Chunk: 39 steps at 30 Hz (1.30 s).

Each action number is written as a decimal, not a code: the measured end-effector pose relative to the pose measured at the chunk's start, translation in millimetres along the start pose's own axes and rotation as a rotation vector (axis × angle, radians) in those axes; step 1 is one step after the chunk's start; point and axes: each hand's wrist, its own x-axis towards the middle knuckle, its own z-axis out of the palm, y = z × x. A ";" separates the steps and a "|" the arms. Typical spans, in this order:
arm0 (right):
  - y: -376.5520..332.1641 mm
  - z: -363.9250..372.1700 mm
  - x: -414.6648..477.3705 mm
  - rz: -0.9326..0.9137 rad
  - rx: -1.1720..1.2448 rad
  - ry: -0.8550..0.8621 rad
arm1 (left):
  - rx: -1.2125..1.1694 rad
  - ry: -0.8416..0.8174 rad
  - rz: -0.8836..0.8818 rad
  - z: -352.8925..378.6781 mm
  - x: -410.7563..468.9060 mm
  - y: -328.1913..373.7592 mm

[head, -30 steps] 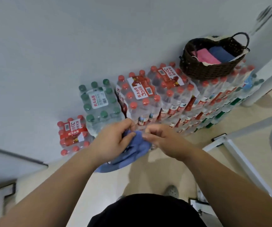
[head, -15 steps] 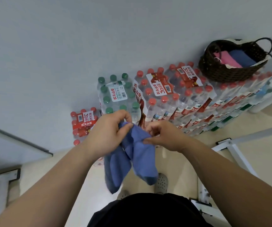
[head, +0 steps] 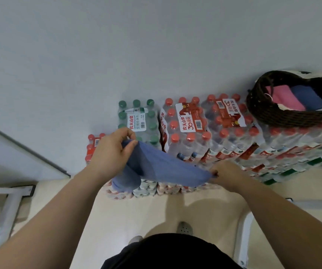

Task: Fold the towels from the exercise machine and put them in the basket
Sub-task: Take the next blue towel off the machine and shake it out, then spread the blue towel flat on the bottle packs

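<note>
A blue towel (head: pixel 162 167) is stretched in the air between my two hands, in front of stacked water bottles. My left hand (head: pixel 110 154) pinches its upper left corner between thumb and fingers, and a fold of cloth hangs below that hand. My right hand (head: pixel 227 176) pinches the towel's lower right end. A dark wicker basket (head: pixel 272 115) stands on the bottle packs at the upper right. It holds a folded pink towel (head: pixel 284 99) and a folded dark blue towel (head: pixel 309 98).
Shrink-wrapped packs of water bottles (head: pixel 191 129) with red and green caps are stacked against a pale wall. White metal frame parts stand on the beige floor at the left (head: pixel 7 208) and the right (head: pixel 243 235). My feet show below.
My hands have moved apart and pulled the bunched towel out flat between them. The view has shifted left, so the basket now sits nearer the right edge.
</note>
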 end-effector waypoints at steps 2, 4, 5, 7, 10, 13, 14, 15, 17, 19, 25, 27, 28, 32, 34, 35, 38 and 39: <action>21.6 -8.2 5.7 0.011 -0.010 0.042 | 0.044 -0.018 -0.043 2.1 13.1 -0.6; 36.6 -20.9 7.7 -0.002 0.074 0.135 | 0.121 -0.020 -0.092 2.0 27.5 -4.2; 42.6 -29.1 7.8 0.003 0.147 0.173 | 0.157 -0.009 -0.117 2.1 33.4 -6.5; 53.0 -46.3 7.2 0.011 0.244 0.245 | 0.211 0.014 -0.169 5.7 40.9 -11.5; 70.1 -67.7 10.0 -0.003 0.291 0.359 | 0.255 0.051 -0.245 18.5 42.7 -19.8; 83.6 -84.7 17.1 0.013 0.422 0.405 | 0.322 0.066 -0.311 34.4 45.9 -26.2; 85.9 -88.9 20.2 0.031 0.472 0.405 | 0.350 0.065 -0.327 38.8 49.1 -27.4; 87.0 -92.7 23.8 0.058 0.527 0.399 | 0.370 0.062 -0.337 42.0 53.5 -27.5; 86.2 -99.4 33.5 0.099 0.594 0.433 | 0.385 0.069 -0.338 46.2 65.7 -26.2; 83.3 -108.0 45.8 0.144 0.600 0.539 | 0.386 0.096 -0.308 47.7 82.4 -23.9; 68.9 -155.2 84.1 0.325 0.887 0.666 | 0.503 0.116 -0.158 52.2 147.1 -16.6; 60.9 -175.9 100.2 0.377 1.051 0.662 | 0.547 0.116 -0.106 52.4 170.7 -17.3; 57.3 -186.7 108.7 0.397 1.084 0.669 | 0.566 0.131 -0.076 51.8 184.2 -18.0; 51.1 -221.5 150.1 0.439 1.070 0.747 | 0.585 0.184 0.061 49.7 241.7 -21.2; 51.4 -221.0 165.7 0.506 0.879 0.795 | 0.587 0.156 0.097 55.8 261.7 -25.0; 47.9 -213.3 168.4 0.524 0.767 0.789 | 0.595 0.141 0.103 61.8 265.1 -26.0; 25.7 -163.3 170.0 0.400 0.600 0.549 | 0.575 0.076 0.070 97.5 241.8 -27.5; 19.4 -143.4 171.1 0.355 0.481 0.440 | 0.565 0.037 0.073 111.8 225.8 -26.7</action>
